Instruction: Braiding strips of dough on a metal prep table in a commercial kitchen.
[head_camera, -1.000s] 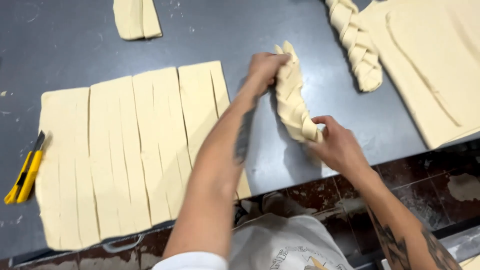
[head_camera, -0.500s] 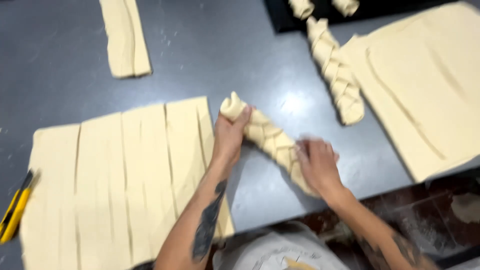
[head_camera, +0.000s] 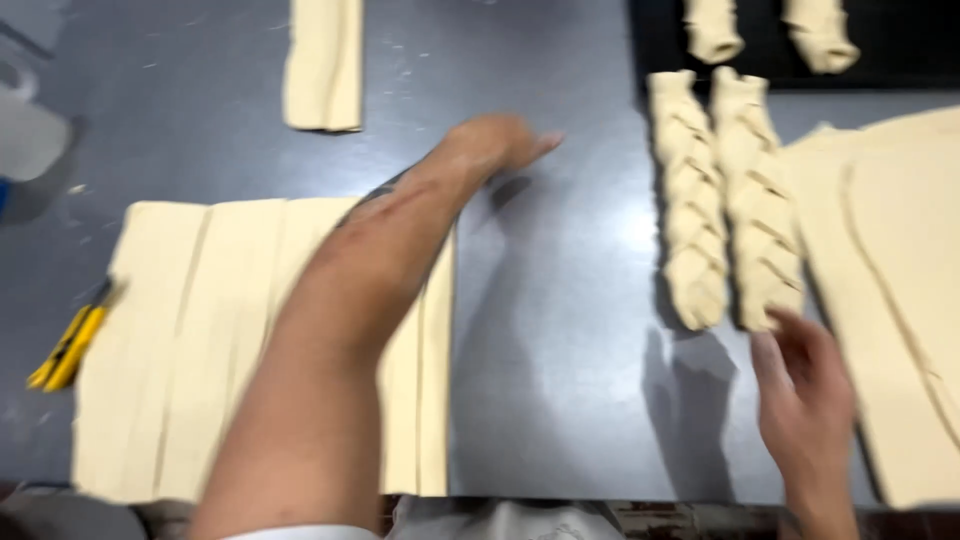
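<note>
Both grips are released: the pale twisted dough braid (head_camera: 758, 200), clasped half a second ago, now lies right on the grey metal worktop (head_camera: 560, 330), just beyond the right hand (head_camera: 805, 395). The left hand (head_camera: 495, 140) is stretched far, empty, above the cut dough sheet (head_camera: 180, 340).

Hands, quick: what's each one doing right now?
Left hand: open, holding nothing, stretched flat over the grey table.
Right hand: open, empty, fingertips just below the nearer twisted dough braid.

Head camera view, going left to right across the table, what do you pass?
Yellow utility knife → cut dough sheet → left hand → two twisted dough pieces → right hand → uncut dough sheet.
</note>
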